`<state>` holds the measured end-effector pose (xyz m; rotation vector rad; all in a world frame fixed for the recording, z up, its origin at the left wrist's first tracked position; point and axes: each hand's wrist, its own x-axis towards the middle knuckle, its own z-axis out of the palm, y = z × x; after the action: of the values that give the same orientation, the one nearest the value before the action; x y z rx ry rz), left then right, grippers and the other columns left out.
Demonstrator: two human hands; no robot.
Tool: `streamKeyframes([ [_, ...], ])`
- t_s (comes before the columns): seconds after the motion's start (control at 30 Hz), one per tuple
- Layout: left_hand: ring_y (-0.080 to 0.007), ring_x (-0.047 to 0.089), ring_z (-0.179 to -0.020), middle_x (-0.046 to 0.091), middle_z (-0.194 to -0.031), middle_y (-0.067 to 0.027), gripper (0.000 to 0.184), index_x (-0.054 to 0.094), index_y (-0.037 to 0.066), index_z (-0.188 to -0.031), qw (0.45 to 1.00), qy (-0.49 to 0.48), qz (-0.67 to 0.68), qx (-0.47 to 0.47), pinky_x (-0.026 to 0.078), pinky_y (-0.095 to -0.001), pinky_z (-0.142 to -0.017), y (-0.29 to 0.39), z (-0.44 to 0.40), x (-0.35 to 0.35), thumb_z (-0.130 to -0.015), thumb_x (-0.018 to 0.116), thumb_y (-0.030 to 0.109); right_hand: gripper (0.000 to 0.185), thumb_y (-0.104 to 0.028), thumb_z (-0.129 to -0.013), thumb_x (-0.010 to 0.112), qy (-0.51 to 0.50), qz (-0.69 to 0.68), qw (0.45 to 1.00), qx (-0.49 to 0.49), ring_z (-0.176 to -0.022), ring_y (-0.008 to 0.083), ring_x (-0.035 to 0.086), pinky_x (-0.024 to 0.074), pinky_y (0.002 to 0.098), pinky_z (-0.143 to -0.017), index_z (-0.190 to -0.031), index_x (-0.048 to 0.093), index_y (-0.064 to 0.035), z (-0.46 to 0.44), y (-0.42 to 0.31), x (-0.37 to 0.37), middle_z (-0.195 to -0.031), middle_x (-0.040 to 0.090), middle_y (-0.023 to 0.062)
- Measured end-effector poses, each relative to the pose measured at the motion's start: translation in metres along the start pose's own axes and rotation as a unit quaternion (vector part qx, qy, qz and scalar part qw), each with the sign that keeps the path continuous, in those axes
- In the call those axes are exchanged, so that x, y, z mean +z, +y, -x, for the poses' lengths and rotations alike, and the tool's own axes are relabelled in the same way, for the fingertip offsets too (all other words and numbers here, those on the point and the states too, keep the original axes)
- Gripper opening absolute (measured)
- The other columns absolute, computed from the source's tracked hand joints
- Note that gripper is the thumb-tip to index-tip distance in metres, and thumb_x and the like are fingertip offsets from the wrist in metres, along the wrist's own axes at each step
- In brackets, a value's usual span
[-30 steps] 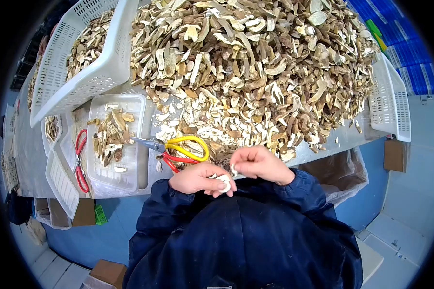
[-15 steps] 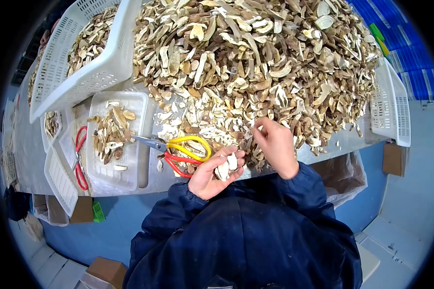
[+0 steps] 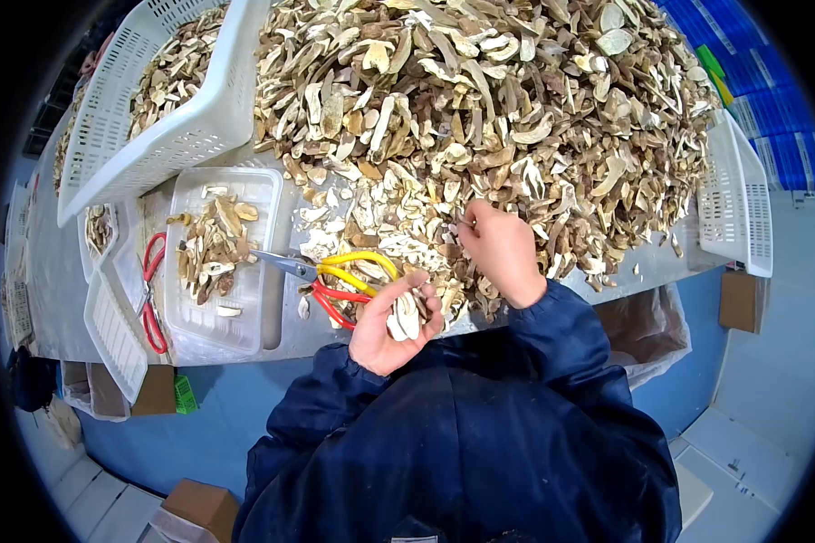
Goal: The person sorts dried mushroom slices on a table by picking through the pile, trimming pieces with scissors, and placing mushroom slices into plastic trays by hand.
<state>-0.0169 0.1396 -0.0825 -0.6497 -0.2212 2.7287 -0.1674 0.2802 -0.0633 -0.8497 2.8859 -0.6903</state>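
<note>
My left hand point(image 3: 380, 337) is cupped palm up near the table's front edge, its fingers curled around several pale dried mushroom slices point(image 3: 406, 319). To its right, my right hand point(image 3: 505, 253) reaches down at the near edge of a large heap of dried mushroom slices point(image 3: 498, 118). Its thumb and forefinger are pinched together; something small and dark shows at their tips, too small to name. Scissors with one yellow and one red handle point(image 3: 321, 270) lie just beyond my left hand, blades pointing left over the rim of a clear plastic tray point(image 3: 272, 226).
Mushroom pieces lie in the clear tray. Red-handled scissors point(image 3: 147, 291) rest left of it. A white slatted basket point(image 3: 190, 127) with slices stands back left; another white basket point(image 3: 738, 199) is at the right edge. A lined bin point(image 3: 647, 330) stands below the table.
My right hand has moved left and slightly away from me, over the heap's edge. My left hand has shifted a little left and curled further around its slices.
</note>
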Motion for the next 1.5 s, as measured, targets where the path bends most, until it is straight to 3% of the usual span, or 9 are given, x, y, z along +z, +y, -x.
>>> streamKeyframes([
  [0.17,-0.0244,0.054,-0.113,0.052,-0.13,-0.0114,0.037,0.047,0.008,-0.131,0.998,0.034,-0.043,0.04,0.047,-0.0413,-0.095,-0.003,0.0,0.019,-0.097,0.045,0.023,0.018,-0.018,-0.079,0.068,-0.17,-0.279,0.945,0.035,-0.044,0.0105,0.048,0.0352,0.0254,-0.044,-0.089,0.062,-0.0046,0.018,-0.03,-0.054,-0.051,0.051,0.0054],
  [0.3,-0.0204,0.056,-0.101,0.057,-0.115,-0.0089,0.03,0.052,0.006,-0.121,0.999,0.022,-0.02,0.038,0.05,-0.0345,-0.085,-0.002,-0.003,0.019,-0.096,0.049,0.021,0.024,-0.027,-0.08,0.067,-0.094,-0.037,0.995,0.007,-0.058,0.0296,0.064,0.0478,0.0389,-0.051,-0.089,0.061,-0.0059,0.021,-0.014,-0.021,-0.062,0.063,0.0124],
  [0.47,-0.0171,0.053,-0.089,0.054,-0.098,-0.0054,0.018,0.055,0.007,-0.107,0.998,-0.012,0.06,0.004,0.048,-0.0304,-0.075,0.003,0.001,0.004,-0.095,0.049,0.019,0.018,-0.021,-0.078,0.067,-0.095,0.029,0.995,-0.01,-0.06,0.0315,0.063,0.0488,0.0411,-0.052,-0.083,0.058,-0.0071,0.02,-0.018,-0.014,-0.066,0.063,0.0123],
  [0.87,-0.0197,0.054,-0.093,0.056,-0.099,-0.0075,0.02,0.055,0.005,-0.108,0.998,0.031,0.052,0.023,0.048,-0.0338,-0.081,-0.001,0.003,0.01,-0.094,0.05,0.018,0.012,-0.016,-0.077,0.065,-0.087,0.03,0.995,-0.049,-0.062,0.0308,0.063,0.049,0.0403,-0.055,-0.078,0.059,-0.006,0.022,-0.011,-0.004,-0.07,0.063,0.0125],
  [1.07,-0.0225,0.056,-0.101,0.059,-0.108,-0.0096,0.025,0.054,0.004,-0.114,0.996,0.06,-0.003,0.06,0.048,-0.0372,-0.089,-0.003,0.006,0.021,-0.095,0.048,0.019,0.014,-0.02,-0.077,0.065,-0.09,-0.144,0.985,0.03,-0.054,0.027,0.059,0.0452,0.0365,-0.051,-0.077,0.063,-0.0065,0.017,-0.014,-0.027,-0.063,0.06,0.0093],
  [1.17,-0.0237,0.056,-0.106,0.059,-0.112,-0.0106,0.027,0.054,0.004,-0.116,0.993,0.083,-0.025,0.08,0.047,-0.0392,-0.094,-0.006,0.007,0.027,-0.095,0.049,0.019,0.016,-0.023,-0.077,0.067,-0.224,-0.272,0.935,0.037,-0.052,0.0254,0.058,0.0438,0.0357,-0.05,-0.081,0.066,-0.0066,0.016,-0.037,-0.062,-0.059,0.058,0.0086],
  [1.23,-0.0233,0.056,-0.106,0.059,-0.114,-0.0104,0.025,0.055,0.004,-0.115,0.994,0.077,-0.023,0.079,0.047,-0.0389,-0.094,-0.007,0.005,0.026,-0.095,0.05,0.019,0.018,-0.023,-0.078,0.067,-0.163,-0.227,0.959,0.049,-0.056,0.0268,0.061,0.0456,0.0377,-0.051,-0.083,0.067,-0.0064,0.011,-0.035,-0.045,-0.063,0.061,0.0115],
  [1.3,-0.0223,0.057,-0.104,0.059,-0.113,-0.0101,0.023,0.055,0.005,-0.113,0.994,0.073,-0.015,0.078,0.049,-0.0372,-0.092,-0.006,0.004,0.015,-0.094,0.051,0.017,0.017,-0.023,-0.079,0.066,-0.041,-0.1,0.993,-0.04,-0.059,0.0293,0.062,0.0478,0.0406,-0.053,-0.082,0.064,-0.006,0.008,-0.017,-0.012,-0.067,0.063,0.0126],
  [1.5,-0.0173,0.052,-0.09,0.053,-0.099,-0.0047,0.016,0.056,0.008,-0.107,0.998,0.018,0.052,0.01,0.048,-0.0287,-0.071,-0.002,0.009,0.009,-0.094,0.052,0.017,0.016,-0.021,-0.079,0.065,-0.095,0.062,0.993,-0.044,-0.065,0.0316,0.064,0.0505,0.0402,-0.058,-0.083,0.064,-0.0056,0.005,-0.021,0.008,-0.075,0.066,0.0134],
])
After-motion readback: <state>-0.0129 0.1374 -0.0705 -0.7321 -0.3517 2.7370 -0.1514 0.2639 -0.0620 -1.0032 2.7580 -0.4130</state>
